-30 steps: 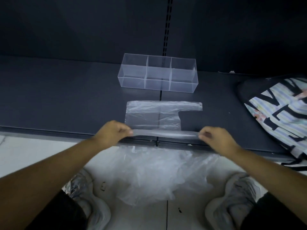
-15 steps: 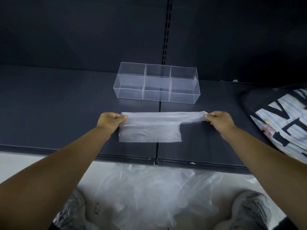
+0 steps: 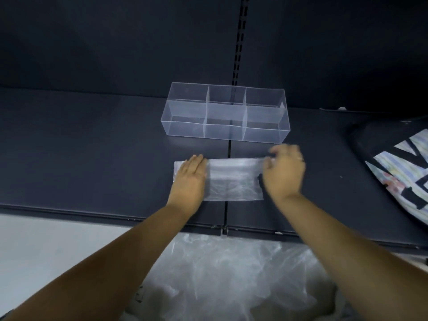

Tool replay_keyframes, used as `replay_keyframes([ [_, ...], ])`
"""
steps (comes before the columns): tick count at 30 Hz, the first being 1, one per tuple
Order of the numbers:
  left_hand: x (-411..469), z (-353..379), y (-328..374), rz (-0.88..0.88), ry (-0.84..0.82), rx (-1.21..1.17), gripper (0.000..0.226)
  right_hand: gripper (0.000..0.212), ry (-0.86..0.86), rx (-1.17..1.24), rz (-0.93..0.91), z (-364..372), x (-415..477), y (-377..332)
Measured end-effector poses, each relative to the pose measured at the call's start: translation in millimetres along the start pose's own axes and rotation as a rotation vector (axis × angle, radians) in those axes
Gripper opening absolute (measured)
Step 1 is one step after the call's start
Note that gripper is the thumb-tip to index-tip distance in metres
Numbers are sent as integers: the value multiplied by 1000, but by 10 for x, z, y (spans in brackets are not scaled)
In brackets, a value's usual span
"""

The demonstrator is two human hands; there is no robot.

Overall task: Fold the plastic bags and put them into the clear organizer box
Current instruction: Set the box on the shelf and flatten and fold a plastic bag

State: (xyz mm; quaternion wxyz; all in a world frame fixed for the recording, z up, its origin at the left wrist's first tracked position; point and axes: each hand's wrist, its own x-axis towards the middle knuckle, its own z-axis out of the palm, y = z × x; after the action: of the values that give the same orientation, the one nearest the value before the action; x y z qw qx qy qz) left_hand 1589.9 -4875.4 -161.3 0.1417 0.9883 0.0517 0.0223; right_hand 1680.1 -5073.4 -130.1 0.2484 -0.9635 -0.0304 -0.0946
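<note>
I'm seeing left hand [image 3: 188, 179] pressing flat, fingers together, on bag [image 3: 234, 179] left end. Right hand [image 3: 283, 174] opposite, blurred; grip unclear.

Pretty muted palette here tbh. The shelf [image 3: 92, 147] is a flat dark slate blue-grey, same as the back panel [image 3: 115, 42] behind it, with a black slotted strip [image 3: 239, 42] running up it. The organizer box [image 3: 185, 128] is fully clear, no tint, just pale edges. The folded bag [image 3: 234, 181] is a milky see-through white, and the pile of bags [image 3: 231, 274] is the same cloudy white over a light grey floor [image 3: 58, 246]. The only pattern is on the cloth [image 3: 398, 172]: black border, pale blue-and-white stripes, big black lettering, maybe some pink blotches, it's blurry.
</note>
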Motion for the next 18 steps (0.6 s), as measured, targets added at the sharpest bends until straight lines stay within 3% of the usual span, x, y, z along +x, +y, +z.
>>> replay_keyframes([
  [3, -127, 147, -55, -33, -119, 91, 58, 32, -218, 122, -273, 323, -417, -596],
  [5, -188, 228, -91, -2, -194, 232, 63, 44, -403, 86, -332, 567, -591, -817],
  [8, -193, 270, -124, -15, -179, 211, 62, 60, -536, -118, -336, 769, -576, -686],
  [12, -236, 249, -197, -48, -127, 180, 81, 73, -496, -290, -375, 646, -329, -5],
  [18, -331, 166, -365, -129, -158, 201, 95, 68, -390, -407, -195, 255, 59, 690],
])
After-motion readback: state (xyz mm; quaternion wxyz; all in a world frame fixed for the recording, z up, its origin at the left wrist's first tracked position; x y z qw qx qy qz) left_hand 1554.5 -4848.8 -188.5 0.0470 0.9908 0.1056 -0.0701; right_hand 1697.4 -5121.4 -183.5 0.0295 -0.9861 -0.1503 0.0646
